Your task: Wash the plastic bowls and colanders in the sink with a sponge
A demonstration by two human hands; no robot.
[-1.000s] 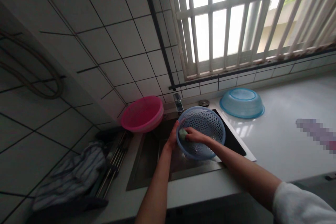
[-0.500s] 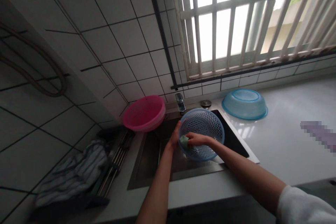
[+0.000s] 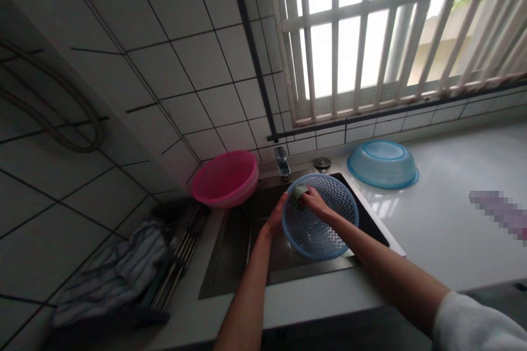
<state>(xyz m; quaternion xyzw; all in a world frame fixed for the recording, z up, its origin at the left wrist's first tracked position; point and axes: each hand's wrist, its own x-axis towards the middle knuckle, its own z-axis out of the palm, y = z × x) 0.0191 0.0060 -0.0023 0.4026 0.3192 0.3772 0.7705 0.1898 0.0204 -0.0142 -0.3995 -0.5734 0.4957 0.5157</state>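
A blue perforated plastic colander (image 3: pixel 325 225) is tilted over the steel sink (image 3: pixel 230 252). My left hand (image 3: pixel 275 218) grips its left rim from outside. Inside the colander, near the upper left rim, my right hand (image 3: pixel 315 201) is closed on a green sponge (image 3: pixel 298 193) pressed against the wall of the colander. A faucet (image 3: pixel 282 162) stands just behind the colander.
A pink colander (image 3: pixel 225 178) rests at the sink's back left corner. A light blue bowl (image 3: pixel 382 163) lies upside down on the white counter (image 3: pixel 444 230) to the right. A striped cloth (image 3: pixel 111 274) lies on a rack at the left. A barred window is behind.
My right hand has moved the sponge from the colander's lower left wall up toward its upper rim. The colander has tilted slightly; my left hand keeps its grip.
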